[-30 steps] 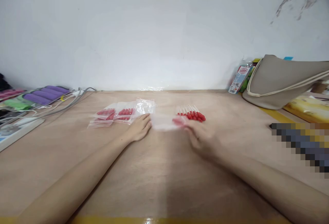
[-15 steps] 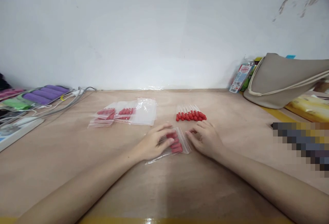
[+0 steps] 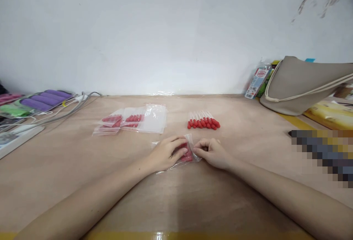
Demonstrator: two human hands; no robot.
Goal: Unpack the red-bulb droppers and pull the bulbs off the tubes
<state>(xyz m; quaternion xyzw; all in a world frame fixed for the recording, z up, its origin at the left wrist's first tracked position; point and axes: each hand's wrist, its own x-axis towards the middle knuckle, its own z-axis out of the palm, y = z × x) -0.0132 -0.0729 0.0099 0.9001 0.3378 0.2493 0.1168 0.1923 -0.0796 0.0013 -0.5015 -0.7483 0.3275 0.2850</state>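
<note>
Under my left hand (image 3: 167,153) lies a clear zip bag (image 3: 189,140) with several red pieces inside. My left thumb and fingers press on the bag around its contents and partly cover them. My right hand (image 3: 215,154) pinches the right edge of the same bag between thumb and forefinger, its other fingers curled. Just beyond the right hand is a row of droppers (image 3: 204,122), thin clear tubes with red bulb ends pointing toward me. To the left, filled zip bags (image 3: 112,120) with red pieces overlap beside flat clear bags (image 3: 156,118).
A power strip (image 3: 24,139) with grey cables and purple rolls (image 3: 45,100) sit at the left. On the right stand a grey drawstring bag (image 3: 298,85), a carton (image 3: 256,82) and a yellow pack (image 3: 328,117). A pixelated dark object (image 3: 322,151) lies nearer. A wall rises behind.
My right hand has moved slightly left and closed its thumb and forefinger on the bag's edge. My left hand has settled more firmly over the red pieces.
</note>
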